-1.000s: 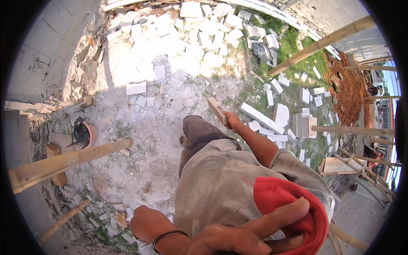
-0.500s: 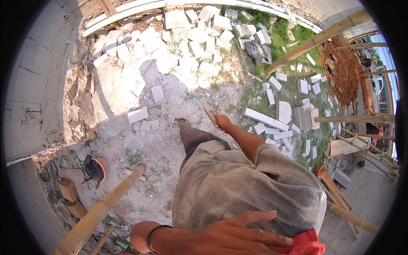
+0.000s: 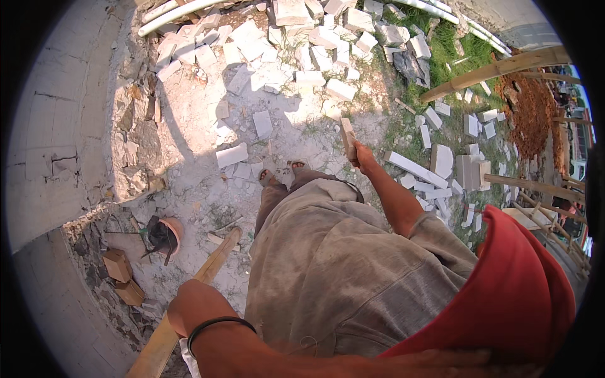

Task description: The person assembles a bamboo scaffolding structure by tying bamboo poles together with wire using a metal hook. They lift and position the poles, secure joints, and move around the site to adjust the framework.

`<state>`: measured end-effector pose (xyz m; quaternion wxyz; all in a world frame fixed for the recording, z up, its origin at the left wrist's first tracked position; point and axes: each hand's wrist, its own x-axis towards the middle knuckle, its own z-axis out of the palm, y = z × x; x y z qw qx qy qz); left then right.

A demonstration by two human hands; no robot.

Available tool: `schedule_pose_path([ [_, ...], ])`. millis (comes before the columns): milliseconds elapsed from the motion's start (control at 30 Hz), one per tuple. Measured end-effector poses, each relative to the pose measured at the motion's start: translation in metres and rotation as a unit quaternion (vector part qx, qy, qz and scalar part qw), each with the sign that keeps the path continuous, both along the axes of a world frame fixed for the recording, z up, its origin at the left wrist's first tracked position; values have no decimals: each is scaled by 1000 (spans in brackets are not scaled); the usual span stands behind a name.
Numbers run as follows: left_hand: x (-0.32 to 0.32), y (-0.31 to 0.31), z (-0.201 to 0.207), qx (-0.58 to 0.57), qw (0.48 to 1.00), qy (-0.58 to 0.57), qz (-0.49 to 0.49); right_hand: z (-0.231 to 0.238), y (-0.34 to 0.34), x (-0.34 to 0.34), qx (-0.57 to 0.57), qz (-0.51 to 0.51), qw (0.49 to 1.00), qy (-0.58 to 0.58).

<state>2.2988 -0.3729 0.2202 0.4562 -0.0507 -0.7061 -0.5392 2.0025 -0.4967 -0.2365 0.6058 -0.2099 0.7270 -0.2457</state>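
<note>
My right hand (image 3: 363, 157) is closed round one end of a short, flat tan piece (image 3: 347, 137) that looks like wood. It is held out over the rubble-strewn ground, in front of my body. Close to the camera at the lower edge is my left hand (image 3: 428, 363), its wrist wearing a black band. It lies along the bottom of a raised red cloth (image 3: 498, 290) and appears to grip it, though the fingers are blurred and partly cut off. The cloth hides part of my grey shirt (image 3: 340, 252) and the ground on the right.
White block pieces (image 3: 413, 170) lie scattered ahead and to the right. A bucket (image 3: 171, 236) with something black in it stands left, near two brown blocks (image 3: 118, 266). Bamboo poles (image 3: 498, 72) slant in at right; another pole (image 3: 217, 255) rises at lower left. A rough wall (image 3: 57, 126) borders the left.
The red cloth has come up and now looks much larger, with my left hand closer to the camera. My right hand and the tan piece appear further right and slightly higher. Both feet now show.
</note>
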Motion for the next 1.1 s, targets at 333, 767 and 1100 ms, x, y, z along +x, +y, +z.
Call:
schedule_pose_path([
  [333,48,-42,2,-35,999,15,-31,9,51,6,35,-171,985,-9],
  [767,-1,-199,-34,21,999,1,-35,-41,123,-118,93,-458,884,7],
  [1100,-42,-325,-17,21,970,168,175,-70,-6,-278,136,-465,875,12],
])
